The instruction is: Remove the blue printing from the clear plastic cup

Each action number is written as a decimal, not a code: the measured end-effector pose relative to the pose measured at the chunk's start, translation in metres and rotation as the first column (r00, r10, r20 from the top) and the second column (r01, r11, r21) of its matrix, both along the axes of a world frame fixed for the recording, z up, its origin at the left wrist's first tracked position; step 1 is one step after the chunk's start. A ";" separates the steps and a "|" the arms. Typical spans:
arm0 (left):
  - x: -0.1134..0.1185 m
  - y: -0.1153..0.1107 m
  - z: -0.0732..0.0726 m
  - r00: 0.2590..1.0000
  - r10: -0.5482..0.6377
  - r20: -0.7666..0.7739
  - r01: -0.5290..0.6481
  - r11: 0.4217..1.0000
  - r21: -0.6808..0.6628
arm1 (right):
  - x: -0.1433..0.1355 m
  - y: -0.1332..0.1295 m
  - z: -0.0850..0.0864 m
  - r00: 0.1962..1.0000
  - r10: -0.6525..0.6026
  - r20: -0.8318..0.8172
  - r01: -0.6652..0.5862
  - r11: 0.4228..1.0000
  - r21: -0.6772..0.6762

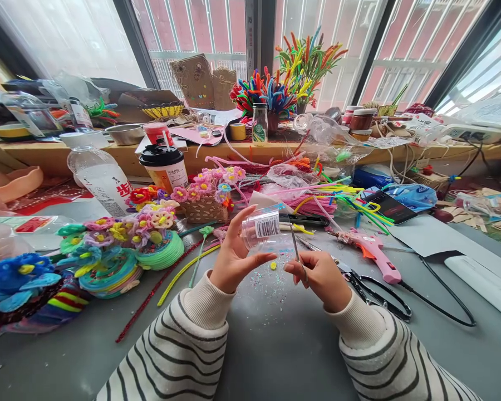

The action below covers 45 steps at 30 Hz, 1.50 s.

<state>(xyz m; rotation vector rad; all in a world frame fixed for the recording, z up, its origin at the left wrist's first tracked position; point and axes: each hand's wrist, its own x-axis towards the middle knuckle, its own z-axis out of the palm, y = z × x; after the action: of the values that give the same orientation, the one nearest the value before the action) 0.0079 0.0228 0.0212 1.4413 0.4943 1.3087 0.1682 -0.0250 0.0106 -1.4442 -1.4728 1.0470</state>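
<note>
My left hand (236,252) is closed around a clear plastic cup (261,231) that lies tilted on its side, a barcode label on its wall. In my right hand (319,277) is a pair of small scissors (296,249), fingers through the handle and blades pointing up. The blades are at the right end of the cup; whether they cut into it I cannot tell. Below the hands, tiny glittery bits (271,287) and a small yellow piece (273,265) are scattered over the grey table (275,356).
Pipe-cleaner flower pots (161,250) and a water bottle (100,178) stand left, beside a lidded drink cup (165,167). Bundled pipe cleaners (292,195) lie behind the hands. At right are a pink glue gun (373,250) with its cord and black-handled pliers (384,295).
</note>
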 end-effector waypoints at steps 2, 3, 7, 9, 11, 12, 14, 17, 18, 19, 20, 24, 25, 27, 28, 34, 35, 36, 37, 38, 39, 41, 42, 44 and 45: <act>-0.001 0.000 -0.001 1.000 -0.010 0.007 0.010 1.000 0.007 | 0.001 0.000 0.000 1.000 0.016 0.014 -0.016 1.000 0.004; -0.001 0.001 -0.001 1.000 -0.015 0.007 0.015 1.000 0.011 | 0.002 0.001 0.000 0.999 0.032 0.025 -0.033 0.999 0.009; -0.001 0.000 -0.001 1.000 -0.026 -0.005 0.026 0.999 0.032 | 0.003 0.001 0.001 0.988 0.123 0.092 -0.125 0.992 0.012; -0.002 -0.001 0.000 0.999 -0.028 -0.045 0.028 1.000 -0.003 | 0.004 0.002 0.001 0.985 0.136 0.107 -0.137 0.990 0.010; -0.002 -0.002 0.002 0.997 -0.031 -0.067 0.028 0.999 -0.043 | 0.003 0.001 0.001 0.987 0.126 0.096 -0.128 0.992 0.011; -0.002 -0.003 0.003 0.997 -0.034 -0.071 0.030 0.998 -0.058 | 0.003 0.001 0.001 0.990 0.115 0.084 -0.117 0.993 0.008; -0.002 -0.004 0.004 0.996 -0.041 -0.074 0.035 0.996 -0.079 | 0.002 0.000 0.002 0.995 0.086 0.052 -0.086 0.996 -0.003; -0.002 -0.004 0.004 0.996 -0.038 -0.084 0.030 0.995 -0.100 | 0.001 -0.001 0.003 1.000 0.013 0.024 -0.013 1.000 -0.015; -0.002 -0.005 0.004 0.995 -0.036 -0.091 0.026 0.994 -0.108 | 0.001 -0.001 0.003 1.000 -0.010 0.024 0.011 1.000 -0.016; -0.002 -0.005 0.004 0.995 -0.032 -0.099 0.021 0.993 -0.116 | 0.000 0.000 0.002 0.999 -0.030 0.028 0.030 0.999 -0.015; -0.002 -0.005 0.004 0.994 -0.028 -0.108 0.014 0.992 -0.125 | 0.000 0.000 0.002 0.998 -0.046 0.035 0.046 0.999 -0.011; -0.002 -0.002 0.000 0.996 -0.046 -0.083 0.033 0.988 -0.149 | 0.003 0.001 -0.002 0.992 -0.077 0.101 0.074 0.997 0.035; -0.002 -0.001 -0.002 0.996 -0.063 -0.056 0.054 0.987 -0.148 | 0.004 0.002 -0.002 0.991 -0.067 0.119 0.062 0.997 0.047; -0.002 0.000 -0.005 0.996 -0.080 -0.028 0.075 0.988 -0.133 | 0.006 0.002 -0.003 0.988 -0.025 0.149 0.016 0.998 0.059; -0.002 0.001 -0.006 0.996 -0.078 -0.032 0.072 0.988 -0.137 | 0.006 0.002 -0.002 0.986 0.000 0.166 -0.010 0.998 0.061; -0.002 -0.002 -0.001 0.996 -0.067 -0.065 0.054 0.982 -0.181 | 0.009 0.003 0.002 0.954 0.081 0.287 -0.105 0.992 0.070; -0.001 -0.002 0.000 0.995 -0.066 -0.068 0.052 0.981 -0.186 | 0.009 0.003 0.002 0.949 0.078 0.304 -0.107 0.991 0.080; -0.001 -0.003 0.001 0.995 -0.065 -0.071 0.050 0.980 -0.191 | 0.009 0.003 0.003 0.944 0.068 0.322 -0.104 0.990 0.095; -0.001 -0.003 0.001 0.995 -0.062 -0.073 0.047 0.980 -0.195 | 0.009 0.003 0.003 0.939 0.049 0.342 -0.094 0.989 0.116; -0.001 -0.002 0.001 0.995 -0.060 -0.077 0.044 0.980 -0.195 | 0.008 0.003 0.003 0.933 0.022 0.359 -0.077 0.987 0.140; -0.001 -0.002 0.001 0.995 -0.055 -0.083 0.038 0.981 -0.192 | 0.007 0.002 0.003 0.928 -0.008 0.373 -0.057 0.985 0.164; -0.001 -0.001 0.001 0.994 -0.043 -0.098 0.023 0.982 -0.189 | 0.006 0.001 0.003 0.919 -0.055 0.390 -0.026 0.979 0.200; -0.001 0.000 0.001 0.993 -0.038 -0.108 0.016 0.981 -0.191 | 0.005 0.001 0.003 0.918 -0.067 0.392 -0.018 0.978 0.210; 0.000 0.000 0.000 0.992 -0.019 -0.123 -0.005 0.980 -0.197 | 0.003 0.000 0.003 0.919 -0.085 0.386 -0.004 0.975 0.223; 0.001 0.000 0.000 0.992 -0.006 -0.125 -0.019 0.981 -0.195 | 0.002 0.000 0.003 0.921 -0.097 0.378 0.008 0.973 0.229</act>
<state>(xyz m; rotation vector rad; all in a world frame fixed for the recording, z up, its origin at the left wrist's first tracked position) 0.0085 0.0225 0.0211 1.3625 0.6922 1.1448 0.1701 -0.0249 0.0136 -1.5745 -1.7543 0.5548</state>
